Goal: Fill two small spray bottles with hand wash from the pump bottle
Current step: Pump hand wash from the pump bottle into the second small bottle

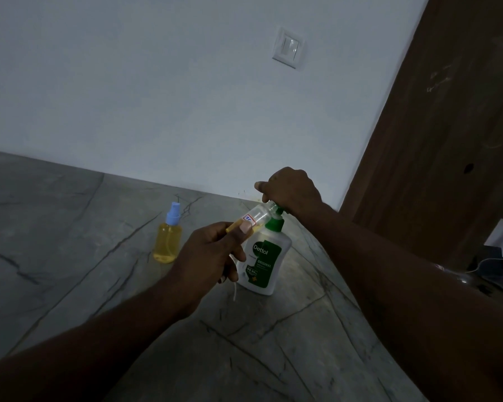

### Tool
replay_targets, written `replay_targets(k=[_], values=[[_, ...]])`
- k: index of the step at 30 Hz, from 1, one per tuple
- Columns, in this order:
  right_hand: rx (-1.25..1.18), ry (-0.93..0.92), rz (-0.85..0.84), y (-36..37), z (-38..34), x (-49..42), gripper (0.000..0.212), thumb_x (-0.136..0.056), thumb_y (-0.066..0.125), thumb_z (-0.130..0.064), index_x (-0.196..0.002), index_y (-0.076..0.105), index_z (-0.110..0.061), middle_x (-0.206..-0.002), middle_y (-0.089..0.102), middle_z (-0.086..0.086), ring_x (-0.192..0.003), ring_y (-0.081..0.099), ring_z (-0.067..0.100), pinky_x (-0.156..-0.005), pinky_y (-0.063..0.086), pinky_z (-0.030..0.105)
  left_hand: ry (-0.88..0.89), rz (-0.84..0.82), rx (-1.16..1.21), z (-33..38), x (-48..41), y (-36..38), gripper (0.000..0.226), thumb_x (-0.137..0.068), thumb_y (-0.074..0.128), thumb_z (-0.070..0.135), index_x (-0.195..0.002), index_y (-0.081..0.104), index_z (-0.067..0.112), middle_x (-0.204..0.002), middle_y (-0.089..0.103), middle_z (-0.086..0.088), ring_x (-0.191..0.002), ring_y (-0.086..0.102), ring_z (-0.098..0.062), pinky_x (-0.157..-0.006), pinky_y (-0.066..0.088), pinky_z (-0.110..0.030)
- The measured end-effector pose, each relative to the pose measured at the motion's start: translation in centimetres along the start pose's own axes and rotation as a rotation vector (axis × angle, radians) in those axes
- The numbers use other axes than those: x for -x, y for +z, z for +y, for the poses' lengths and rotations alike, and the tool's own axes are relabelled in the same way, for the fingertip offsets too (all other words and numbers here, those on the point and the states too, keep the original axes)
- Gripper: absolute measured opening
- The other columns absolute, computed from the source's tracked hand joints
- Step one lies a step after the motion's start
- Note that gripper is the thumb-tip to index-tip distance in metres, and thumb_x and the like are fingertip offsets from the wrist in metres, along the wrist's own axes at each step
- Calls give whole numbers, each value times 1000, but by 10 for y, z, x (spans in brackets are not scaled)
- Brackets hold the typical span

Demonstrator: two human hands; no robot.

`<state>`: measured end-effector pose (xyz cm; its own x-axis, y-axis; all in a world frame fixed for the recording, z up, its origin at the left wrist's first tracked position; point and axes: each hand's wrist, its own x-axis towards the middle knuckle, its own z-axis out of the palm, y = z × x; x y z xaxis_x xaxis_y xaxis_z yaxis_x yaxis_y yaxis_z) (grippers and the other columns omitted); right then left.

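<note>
The left hand (212,253) grips a clear spray bottle (256,217), tilted with its mouth at the Dettol pump bottle (263,262) nozzle. The right hand (291,190) curls over the pump head. A filled blue-capped spray bottle (167,237) stands nearby, toward the counter's (70,256) back edge.

- It is dim here, and the white wall (157,97) looks grey-blue.
- My left hand (209,256) and right hand (291,192) look almost black.
- A soft pale glow lies on the marble counter (299,265) beside the Dettol pump bottle (262,256).
- The clear spray bottle (259,213) I hold catches a little light.
- The wooden door (433,140) leans and bends at the picture's side.
</note>
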<state>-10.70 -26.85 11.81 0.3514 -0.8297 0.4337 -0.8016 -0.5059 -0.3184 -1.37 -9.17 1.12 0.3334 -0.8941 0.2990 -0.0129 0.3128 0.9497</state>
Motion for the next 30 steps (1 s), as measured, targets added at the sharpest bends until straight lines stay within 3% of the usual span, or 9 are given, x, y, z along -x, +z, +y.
replay_targets(k=[5, 13, 20, 30], values=[[-8, -20, 13, -3, -3, -3, 44, -73, 62, -58, -75, 76, -16, -78, 73, 2, -72, 71, 23, -76, 62, 40, 4, 6, 19, 1, -1, -1, 31, -94, 59, 46, -109, 70, 21, -63, 67, 4, -46, 56, -14, -43, 40, -24], [-62, 30, 17, 3, -2, 6, 49, -65, 54, -60, -73, 78, -18, -80, 75, 1, -76, 70, 23, -81, 61, 40, -20, -25, 19, -2, 0, -1, 33, -95, 58, 45, -110, 70, 19, -63, 68, 3, -44, 56, -14, -43, 39, -24], [35, -44, 68, -10, -5, 0, 42, -78, 62, -55, -77, 74, -15, -80, 73, 2, -69, 70, 24, -74, 62, 38, -6, -5, 41, 0, -3, 0, 34, -96, 57, 45, -112, 70, 18, -64, 68, 2, -47, 57, -16, -44, 40, -25], [24, 33, 49, 3, -3, 5, 41, -69, 60, -55, -70, 75, -17, -80, 74, -2, -76, 69, 21, -78, 59, 36, -40, -44, 58, 0, 0, -1, 33, -97, 57, 44, -107, 70, 15, -64, 67, 0, -46, 56, -16, -45, 39, -25]])
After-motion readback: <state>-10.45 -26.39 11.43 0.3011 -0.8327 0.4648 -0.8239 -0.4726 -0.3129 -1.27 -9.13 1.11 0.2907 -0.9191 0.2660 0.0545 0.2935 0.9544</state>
